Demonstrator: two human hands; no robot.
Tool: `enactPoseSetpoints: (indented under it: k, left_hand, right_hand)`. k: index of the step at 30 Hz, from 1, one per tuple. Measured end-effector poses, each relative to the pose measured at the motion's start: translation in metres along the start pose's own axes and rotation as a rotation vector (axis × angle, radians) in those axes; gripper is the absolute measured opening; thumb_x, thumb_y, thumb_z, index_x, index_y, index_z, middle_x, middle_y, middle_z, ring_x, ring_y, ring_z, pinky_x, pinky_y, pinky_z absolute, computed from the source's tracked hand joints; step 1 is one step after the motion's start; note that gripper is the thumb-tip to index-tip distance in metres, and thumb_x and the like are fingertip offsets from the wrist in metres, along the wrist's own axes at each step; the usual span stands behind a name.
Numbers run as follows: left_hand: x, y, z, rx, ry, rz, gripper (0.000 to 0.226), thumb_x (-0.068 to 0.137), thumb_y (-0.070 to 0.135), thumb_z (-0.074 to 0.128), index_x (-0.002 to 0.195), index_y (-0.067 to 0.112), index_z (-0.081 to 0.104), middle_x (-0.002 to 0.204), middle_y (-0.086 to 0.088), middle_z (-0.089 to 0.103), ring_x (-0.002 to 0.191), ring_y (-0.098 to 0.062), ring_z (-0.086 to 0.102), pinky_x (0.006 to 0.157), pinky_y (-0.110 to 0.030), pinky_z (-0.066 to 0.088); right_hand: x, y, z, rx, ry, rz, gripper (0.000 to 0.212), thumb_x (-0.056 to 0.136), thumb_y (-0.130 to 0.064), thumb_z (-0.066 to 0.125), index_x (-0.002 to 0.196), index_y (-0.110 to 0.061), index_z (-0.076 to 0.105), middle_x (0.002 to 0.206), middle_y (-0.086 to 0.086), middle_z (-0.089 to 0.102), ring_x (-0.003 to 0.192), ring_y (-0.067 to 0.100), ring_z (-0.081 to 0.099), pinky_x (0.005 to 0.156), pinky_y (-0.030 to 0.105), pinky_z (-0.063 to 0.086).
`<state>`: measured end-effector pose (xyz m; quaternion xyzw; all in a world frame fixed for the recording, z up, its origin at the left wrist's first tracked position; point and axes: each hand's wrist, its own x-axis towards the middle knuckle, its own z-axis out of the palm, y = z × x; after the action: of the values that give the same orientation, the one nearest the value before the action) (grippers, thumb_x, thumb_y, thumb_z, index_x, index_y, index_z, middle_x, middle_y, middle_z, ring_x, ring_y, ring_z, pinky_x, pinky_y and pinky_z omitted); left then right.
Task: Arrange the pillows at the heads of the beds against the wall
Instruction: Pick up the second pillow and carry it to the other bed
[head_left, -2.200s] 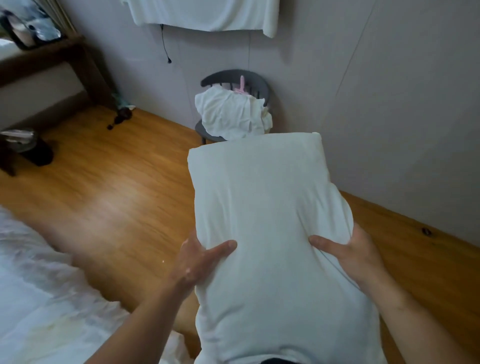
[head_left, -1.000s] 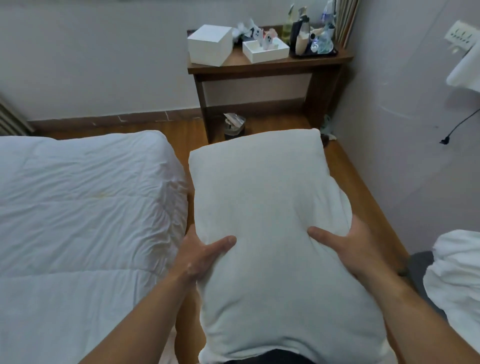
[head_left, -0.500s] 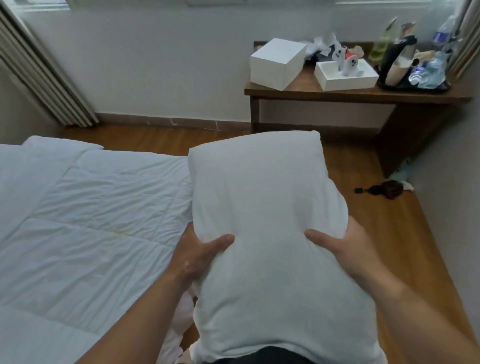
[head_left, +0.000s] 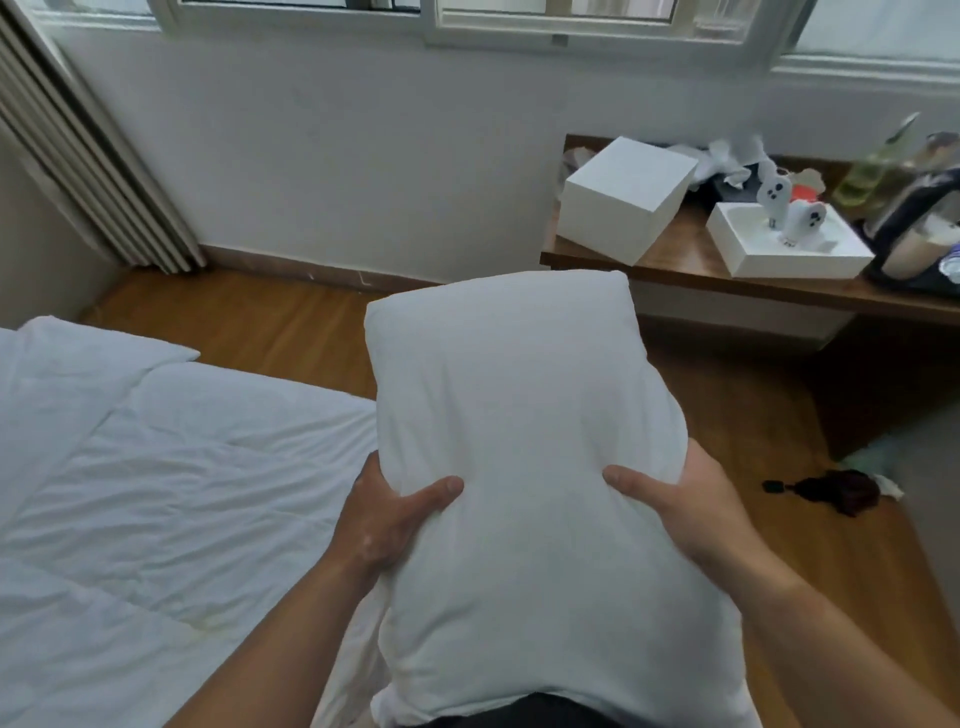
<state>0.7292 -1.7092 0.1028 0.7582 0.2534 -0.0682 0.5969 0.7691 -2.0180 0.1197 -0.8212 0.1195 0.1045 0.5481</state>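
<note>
A: What is hidden or cut off here?

B: The near end of the white pillow (head_left: 524, 467) runs out of sight at 6 o'clock, where a dark strip covers its bottom edge. Of both hands only the thumbs lie on top; the other fingers are tucked behind the pillow's sides and cannot be seen. The bed (head_left: 156, 493) is cut by the frame at 9 o'clock, so its head does not show.

A: How do the hands hold it?

B: The left hand (head_left: 387, 514) clamps the pillow's left edge and the right hand (head_left: 680, 499) its right edge, both squeezing the fabric in. The pillow is carried lengthwise in the air, its far end pointing to 12 o'clock, over the wooden floor (head_left: 249, 322) just beside the bed's right edge.

A: What else is around?

B: At 2 o'clock a wooden counter (head_left: 691, 260) stands against the wall under the window (head_left: 519, 21). It carries a closed white box (head_left: 623, 200), an open white tray (head_left: 789, 247) with two small white pieces standing in it, crumpled paper behind, and a bottle and dark kettle, blurred, at the frame's edge. A small dark object (head_left: 836, 496), hard to make out, lies on the floor at 3 o'clock. Grey curtain folds (head_left: 88, 171) hang at 10 o'clock.
</note>
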Motion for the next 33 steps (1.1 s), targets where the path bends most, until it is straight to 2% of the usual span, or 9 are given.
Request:
enactPoseSetpoints:
  k: [2, 5, 9, 14, 18, 21, 26, 29, 33]
  left_hand:
    - [0.039, 0.02, -0.015, -0.025, -0.02, -0.002, 0.096, 0.047, 0.057, 0.094, 0.134, 0.03, 0.062, 0.122, 0.009, 0.076, 0.111, -0.018, 0.073, 0.101, -0.048, 0.058]
    - [0.09, 0.043, -0.033, -0.05, -0.022, -0.008, 0.096, 0.045, 0.056, 0.094, 0.132, 0.03, 0.063, 0.12, 0.008, 0.077, 0.111, -0.019, 0.074, 0.1, -0.048, 0.059]
    - [0.148, 0.065, -0.05, -0.097, 0.004, -0.007, 0.099, 0.042, 0.056, 0.094, 0.132, 0.028, 0.063, 0.119, 0.007, 0.078, 0.109, -0.018, 0.075, 0.098, -0.047, 0.06]
    - [0.222, 0.089, -0.057, -0.127, 0.049, -0.031, 0.102, 0.04, 0.059, 0.095, 0.132, 0.027, 0.064, 0.118, 0.006, 0.079, 0.108, -0.021, 0.075, 0.098, -0.049, 0.06]
    - [0.283, 0.12, -0.058, -0.151, 0.115, -0.028, 0.104, 0.039, 0.061, 0.092, 0.133, 0.03, 0.061, 0.119, 0.008, 0.076, 0.109, -0.02, 0.072, 0.097, -0.046, 0.059]
    - [0.329, 0.144, -0.056, -0.176, 0.188, -0.05, 0.105, 0.04, 0.063, 0.092, 0.135, 0.03, 0.06, 0.12, 0.01, 0.075, 0.111, -0.021, 0.071, 0.1, -0.049, 0.058]
    - [0.393, 0.184, -0.055, -0.226, 0.27, -0.093, 0.105, 0.041, 0.063, 0.095, 0.135, 0.03, 0.062, 0.12, 0.008, 0.078, 0.111, -0.02, 0.073, 0.101, -0.05, 0.059]
    - [0.426, 0.205, -0.06, -0.214, 0.321, -0.102, 0.104, 0.041, 0.063, 0.092, 0.135, 0.03, 0.06, 0.12, 0.011, 0.075, 0.111, -0.018, 0.071, 0.099, -0.046, 0.058]
    - [0.47, 0.218, -0.08, -0.237, 0.375, -0.127, 0.104, 0.04, 0.063, 0.09, 0.134, 0.03, 0.06, 0.119, 0.01, 0.075, 0.11, -0.017, 0.071, 0.097, -0.042, 0.058]
  right_hand:
    - [0.032, -0.028, 0.017, -0.002, 0.001, -0.009, 0.066, 0.075, -0.046, 0.087, 0.129, -0.038, 0.051, 0.113, -0.02, 0.062, 0.093, 0.006, 0.06, 0.066, 0.024, 0.048]
    - [0.077, -0.063, 0.037, -0.023, 0.016, -0.018, 0.064, 0.075, -0.043, 0.087, 0.127, -0.039, 0.05, 0.109, -0.023, 0.06, 0.089, 0.004, 0.058, 0.063, 0.021, 0.045]
    - [0.136, -0.101, 0.061, -0.062, 0.006, -0.03, 0.072, 0.073, -0.046, 0.088, 0.132, -0.038, 0.049, 0.115, -0.017, 0.06, 0.099, 0.011, 0.06, 0.076, 0.031, 0.052]
    - [0.223, -0.13, 0.088, -0.086, -0.051, -0.043, 0.075, 0.07, -0.051, 0.088, 0.132, -0.039, 0.048, 0.117, -0.019, 0.06, 0.1, 0.009, 0.06, 0.083, 0.035, 0.049]
    - [0.306, -0.158, 0.109, -0.133, -0.12, -0.05, 0.086, 0.069, -0.058, 0.086, 0.141, -0.037, 0.044, 0.127, -0.015, 0.058, 0.118, 0.019, 0.058, 0.1, 0.048, 0.051]
    - [0.374, -0.191, 0.12, -0.154, -0.184, -0.094, 0.091, 0.068, -0.058, 0.086, 0.145, -0.033, 0.044, 0.134, -0.012, 0.058, 0.119, 0.019, 0.058, 0.105, 0.05, 0.048]
    - [0.471, -0.244, 0.131, -0.197, -0.287, -0.19, 0.095, 0.058, -0.067, 0.085, 0.14, -0.033, 0.052, 0.127, -0.012, 0.066, 0.112, 0.018, 0.064, 0.099, 0.049, 0.054]
    - [0.518, -0.269, 0.147, -0.187, -0.339, -0.224, 0.086, 0.065, -0.058, 0.089, 0.139, -0.034, 0.054, 0.127, -0.013, 0.068, 0.111, 0.016, 0.065, 0.095, 0.044, 0.053]
    - [0.567, -0.298, 0.182, -0.161, -0.414, -0.24, 0.071, 0.071, -0.043, 0.09, 0.134, -0.035, 0.056, 0.118, -0.021, 0.066, 0.106, 0.006, 0.063, 0.08, 0.029, 0.047]
